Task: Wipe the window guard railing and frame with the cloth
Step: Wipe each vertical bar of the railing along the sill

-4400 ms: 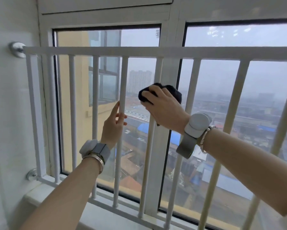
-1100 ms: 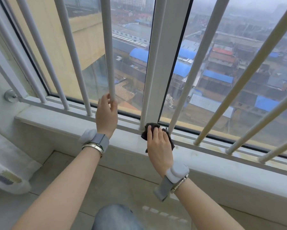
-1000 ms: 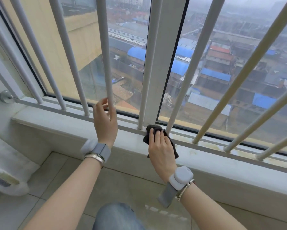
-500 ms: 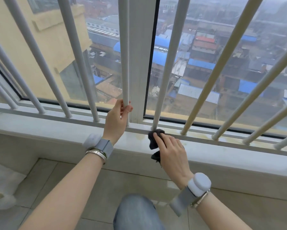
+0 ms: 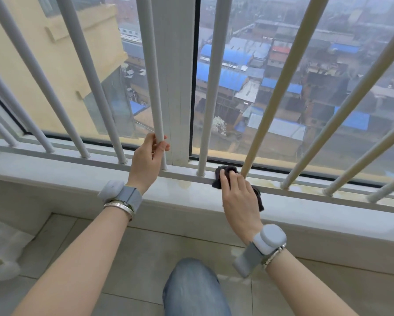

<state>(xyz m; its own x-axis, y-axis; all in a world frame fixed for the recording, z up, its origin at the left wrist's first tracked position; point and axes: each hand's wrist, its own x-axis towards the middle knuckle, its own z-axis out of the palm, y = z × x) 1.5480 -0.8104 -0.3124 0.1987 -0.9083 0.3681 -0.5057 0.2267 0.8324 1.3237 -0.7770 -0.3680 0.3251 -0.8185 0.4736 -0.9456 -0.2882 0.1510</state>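
Many white bars (image 5: 208, 87) rise from pale sill (image 5: 82, 174).

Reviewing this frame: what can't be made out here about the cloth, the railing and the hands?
- Cloth: mostly under the right hand; its size is unclear in the head view.
- Railing bars: tops cut off by the upper edge.
- Left hand: fingertips behind the bar it grips.
- Bottom rail: the part under the cloth is hidden.
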